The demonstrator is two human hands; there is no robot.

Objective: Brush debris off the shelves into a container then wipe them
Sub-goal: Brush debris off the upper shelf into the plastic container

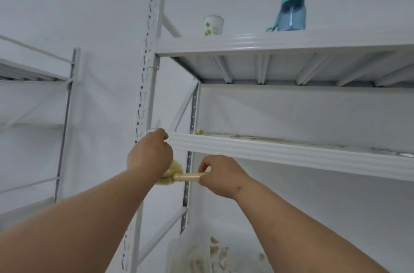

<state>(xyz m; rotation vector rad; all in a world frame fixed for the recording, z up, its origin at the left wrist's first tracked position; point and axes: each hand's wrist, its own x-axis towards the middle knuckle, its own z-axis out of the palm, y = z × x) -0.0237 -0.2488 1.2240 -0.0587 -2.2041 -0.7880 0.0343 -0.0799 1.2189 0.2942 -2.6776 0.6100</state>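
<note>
At frame centre, right hand [220,175] grips a pale wooden bristle brush [179,175]; the fisted left hand [151,154] risks scattering tan crumbs [246,136] floorward.

The left hand [150,153] hides part of the brush [179,175] bristles.

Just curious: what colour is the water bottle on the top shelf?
The water bottle is translucent blue with a teal lid, shown in the head view.
</note>
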